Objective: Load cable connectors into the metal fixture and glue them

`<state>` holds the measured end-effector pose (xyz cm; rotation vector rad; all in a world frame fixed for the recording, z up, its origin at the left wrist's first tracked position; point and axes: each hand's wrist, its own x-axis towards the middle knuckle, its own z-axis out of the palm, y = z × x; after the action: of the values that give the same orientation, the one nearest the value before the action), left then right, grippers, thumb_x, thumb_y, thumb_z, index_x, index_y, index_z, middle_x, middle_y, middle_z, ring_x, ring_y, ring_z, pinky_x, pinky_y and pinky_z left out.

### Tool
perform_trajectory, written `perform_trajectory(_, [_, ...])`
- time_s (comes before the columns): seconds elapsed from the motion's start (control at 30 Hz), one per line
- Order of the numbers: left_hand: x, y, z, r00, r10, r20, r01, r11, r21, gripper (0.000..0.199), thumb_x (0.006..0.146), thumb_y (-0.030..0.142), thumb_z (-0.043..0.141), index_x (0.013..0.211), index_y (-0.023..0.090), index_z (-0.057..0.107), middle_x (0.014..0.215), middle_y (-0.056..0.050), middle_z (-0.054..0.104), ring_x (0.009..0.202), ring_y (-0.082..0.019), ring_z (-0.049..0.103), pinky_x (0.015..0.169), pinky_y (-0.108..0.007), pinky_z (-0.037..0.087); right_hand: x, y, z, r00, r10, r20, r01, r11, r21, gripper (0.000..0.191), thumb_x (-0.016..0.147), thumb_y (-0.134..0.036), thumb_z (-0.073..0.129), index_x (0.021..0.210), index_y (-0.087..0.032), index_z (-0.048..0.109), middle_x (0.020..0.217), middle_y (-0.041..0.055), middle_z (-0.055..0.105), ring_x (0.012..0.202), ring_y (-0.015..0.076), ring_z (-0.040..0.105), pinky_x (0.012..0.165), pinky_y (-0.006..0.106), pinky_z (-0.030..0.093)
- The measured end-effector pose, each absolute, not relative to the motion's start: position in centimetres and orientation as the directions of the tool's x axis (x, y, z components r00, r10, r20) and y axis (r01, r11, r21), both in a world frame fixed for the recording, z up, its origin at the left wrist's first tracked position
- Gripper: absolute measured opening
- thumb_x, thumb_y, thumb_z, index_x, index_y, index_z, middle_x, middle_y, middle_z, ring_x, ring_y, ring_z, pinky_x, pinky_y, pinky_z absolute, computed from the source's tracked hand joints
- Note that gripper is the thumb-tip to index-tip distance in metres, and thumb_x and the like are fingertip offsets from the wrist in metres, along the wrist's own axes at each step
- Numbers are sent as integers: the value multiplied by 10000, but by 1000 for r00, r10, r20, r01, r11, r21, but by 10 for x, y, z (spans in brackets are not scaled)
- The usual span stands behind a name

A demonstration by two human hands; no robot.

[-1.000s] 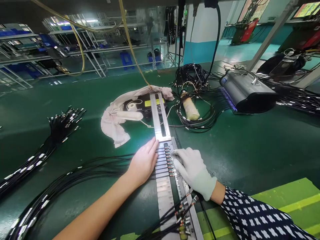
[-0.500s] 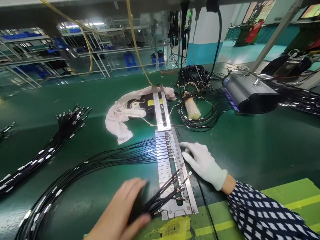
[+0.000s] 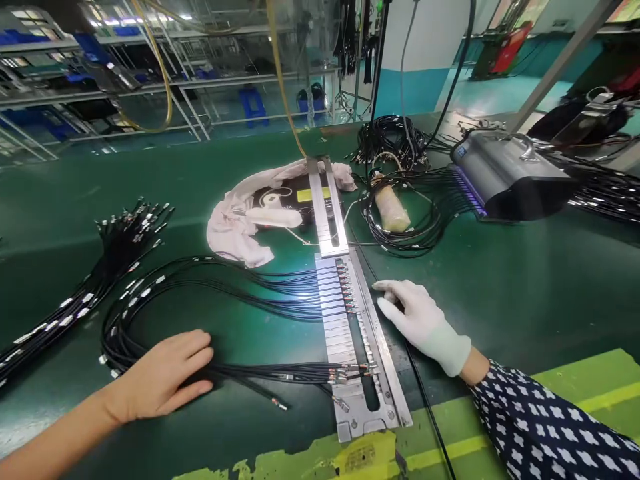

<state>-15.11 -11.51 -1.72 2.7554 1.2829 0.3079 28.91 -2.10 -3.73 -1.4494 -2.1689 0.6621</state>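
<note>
Head view: black cables (image 3: pixel 295 372) lie across a slotted metal fixture (image 3: pixel 337 333).
The bare left hand (image 3: pixel 167 377), fingers loosely bent, is over the lower cables; its grip is hidden. The knit-gloved right hand (image 3: pixel 417 320), half-open and empty, hovers just beside the fixture. Slim, springy-looking cables probably sit best separated, straight, one per slot.
</note>
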Motion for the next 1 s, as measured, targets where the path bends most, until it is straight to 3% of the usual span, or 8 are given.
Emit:
perform_trajectory(0.1, [-128,-99,-14,685,723,86,691,-683,237,353,891,524,561,1047,214,626,972,-83,651,868,-220,609,789,-311,517,288,-21,-37,-344,934,100,720,331,-610,214,956,-274,497,1131,-257,618,818,7,638,860,226,569,848,410,426])
perform_trajectory(0.17, [-100,-109,-16,629,776,45,722,-605,335,349,921,427,566,1215,240,563,1124,-81,636,1011,-220,590,899,-315,491,287,-21,-37,-342,934,98,724,329,-607,210,953,-268,500,1126,-257,620,820,7,639,860,226,569,848,412,426])
perform_trajectory(0.23, [-74,-125,-19,524,851,-16,751,-454,479,235,971,330,495,1178,252,576,1057,-52,647,971,-186,595,857,-277,492,287,-21,-38,-342,935,93,727,327,-604,209,955,-267,498,1125,-256,619,822,8,640,868,229,572,856,418,424])
perform_trajectory(0.33, [-54,-139,-16,415,898,-145,703,-216,677,192,974,332,496,969,244,666,854,-15,659,799,-154,622,691,-221,497,289,-20,-39,-356,931,84,725,332,-604,206,960,-274,494,1124,-256,617,828,10,642,880,231,583,867,422,426])
perform_trajectory(0.43, [-54,-138,-9,361,915,-183,640,-100,762,202,954,328,539,938,269,731,805,-3,687,733,-143,653,631,-199,504,291,-19,-41,-363,928,80,723,335,-605,205,959,-282,500,1123,-260,621,831,8,644,882,231,592,872,428,431])
perform_trajectory(0.57, [-53,-126,-7,312,949,-31,667,-196,719,193,947,302,552,972,281,742,913,-24,692,815,-152,663,703,-211,525,293,-19,-40,-386,918,90,702,356,-617,198,955,-271,507,1110,-251,628,840,16,652,887,230,588,868,433,439])
perform_trajectory(0.83, [-55,-120,-5,336,933,131,711,-342,614,148,967,258,507,1024,267,644,836,21,679,733,-120,639,663,-185,501,293,-20,-33,-391,916,94,679,355,-643,178,942,-218,521,1076,-257,633,844,-1,656,902,220,581,875,406,421])
perform_trajectory(1.0, [-53,-115,0,363,916,171,810,-401,427,137,961,277,519,1063,253,608,969,-10,660,878,-157,624,773,-240,498,293,-20,-33,-387,916,100,670,354,-653,177,943,-213,527,1077,-256,635,836,-3,657,896,218,577,870,404,414])
